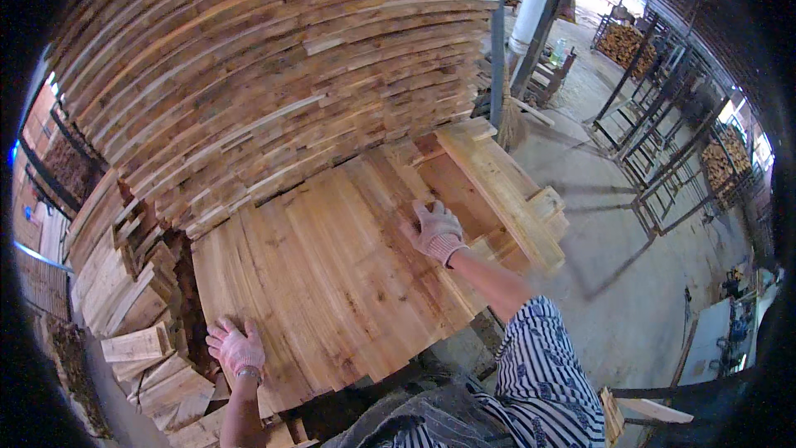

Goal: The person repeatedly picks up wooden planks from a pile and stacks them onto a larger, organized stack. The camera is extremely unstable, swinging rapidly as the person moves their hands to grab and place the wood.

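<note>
Wooden planks (323,265) lie side by side in a flat layer before me, their near ends uneven. My left hand (238,350), in a pale work glove, rests on the left edge of this layer with its fingers spread. Farther to the right, my right hand (436,231), gloved too, lies on the planks with its fingers apart. Just beyond it is a gap showing reddish-brown wood (460,192). A thicker pale board (502,187) runs along the layer's right side, with short wood pieces (547,203) beside it.
A tall stack of boards (282,66) rises behind the layer. Loose offcuts (137,299) are heaped at the left. A broom (512,124) stands by a post (497,66). Metal frames (655,133) and piled wood (628,48) stand on the concrete floor (613,224) to the right.
</note>
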A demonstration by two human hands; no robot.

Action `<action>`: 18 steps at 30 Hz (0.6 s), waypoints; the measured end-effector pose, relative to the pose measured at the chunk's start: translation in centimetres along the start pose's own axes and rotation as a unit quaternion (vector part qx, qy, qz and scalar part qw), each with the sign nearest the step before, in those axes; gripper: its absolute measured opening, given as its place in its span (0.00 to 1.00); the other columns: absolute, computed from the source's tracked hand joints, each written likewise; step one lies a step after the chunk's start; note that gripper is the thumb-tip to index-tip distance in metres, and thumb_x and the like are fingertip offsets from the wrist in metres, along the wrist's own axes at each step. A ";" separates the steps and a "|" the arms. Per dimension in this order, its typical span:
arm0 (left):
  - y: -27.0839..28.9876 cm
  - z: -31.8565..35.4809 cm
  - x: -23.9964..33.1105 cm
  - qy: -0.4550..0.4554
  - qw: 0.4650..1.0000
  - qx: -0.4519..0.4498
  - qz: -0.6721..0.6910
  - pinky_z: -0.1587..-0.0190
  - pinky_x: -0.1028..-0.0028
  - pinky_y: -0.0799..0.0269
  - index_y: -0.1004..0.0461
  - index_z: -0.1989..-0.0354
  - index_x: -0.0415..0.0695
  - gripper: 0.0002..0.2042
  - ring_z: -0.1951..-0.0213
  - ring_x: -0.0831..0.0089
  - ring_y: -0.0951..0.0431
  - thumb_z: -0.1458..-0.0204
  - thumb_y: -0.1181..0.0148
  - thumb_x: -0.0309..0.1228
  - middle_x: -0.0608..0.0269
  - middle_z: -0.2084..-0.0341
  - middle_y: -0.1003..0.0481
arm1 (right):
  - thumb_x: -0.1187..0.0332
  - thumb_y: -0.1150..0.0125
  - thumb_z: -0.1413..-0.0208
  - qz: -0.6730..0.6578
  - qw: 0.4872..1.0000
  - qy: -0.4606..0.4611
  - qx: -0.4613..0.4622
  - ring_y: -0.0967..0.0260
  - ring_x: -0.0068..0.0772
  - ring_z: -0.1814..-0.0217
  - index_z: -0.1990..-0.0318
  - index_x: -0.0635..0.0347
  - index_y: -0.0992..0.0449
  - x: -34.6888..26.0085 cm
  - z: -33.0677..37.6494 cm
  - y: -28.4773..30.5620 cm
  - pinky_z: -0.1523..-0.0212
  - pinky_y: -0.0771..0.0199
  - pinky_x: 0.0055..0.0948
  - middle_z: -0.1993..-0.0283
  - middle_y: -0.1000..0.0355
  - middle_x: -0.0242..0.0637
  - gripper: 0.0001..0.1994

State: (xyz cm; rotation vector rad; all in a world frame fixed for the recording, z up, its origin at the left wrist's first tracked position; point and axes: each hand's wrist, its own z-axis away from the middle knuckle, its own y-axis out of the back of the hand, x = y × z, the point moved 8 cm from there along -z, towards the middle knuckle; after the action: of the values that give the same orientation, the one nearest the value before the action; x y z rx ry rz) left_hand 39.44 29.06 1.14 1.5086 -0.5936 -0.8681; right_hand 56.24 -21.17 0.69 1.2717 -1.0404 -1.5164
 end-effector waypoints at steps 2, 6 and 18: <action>-0.2 0.0 0.1 -0.004 1.000 -0.003 0.013 0.32 0.50 0.47 0.41 0.29 0.40 0.37 0.34 0.44 0.42 0.37 0.52 0.58 0.40 0.29 0.46 | 0.39 0.45 0.41 0.016 0.999 0.015 0.047 0.33 0.63 0.38 0.30 0.45 0.37 1.0 0.0 1.6 0.39 0.30 0.55 0.37 0.35 0.60 0.36; -0.4 0.0 -0.1 -0.006 1.000 0.004 0.010 0.32 0.51 0.47 0.41 0.29 0.39 0.37 0.34 0.44 0.42 0.36 0.53 0.57 0.40 0.29 0.46 | 0.40 0.39 0.44 0.034 0.997 -0.071 -0.012 0.32 0.63 0.37 0.28 0.46 0.40 10.4 -1.4 5.2 0.39 0.29 0.53 0.34 0.36 0.60 0.40; -0.9 -0.2 0.0 -0.011 1.000 -0.014 0.014 0.32 0.50 0.46 0.42 0.29 0.39 0.36 0.32 0.43 0.44 0.35 0.54 0.56 0.39 0.29 0.47 | 0.44 0.32 0.50 0.070 0.991 -0.112 -0.024 0.32 0.55 0.36 0.27 0.40 0.39 15.0 -1.1 6.9 0.39 0.29 0.52 0.38 0.30 0.52 0.42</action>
State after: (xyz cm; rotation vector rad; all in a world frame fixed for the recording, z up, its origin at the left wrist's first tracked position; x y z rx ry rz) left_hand 39.46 29.31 0.29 1.4650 -0.6143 -0.8689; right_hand 56.69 -37.53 3.32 0.9905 -1.2037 -1.5907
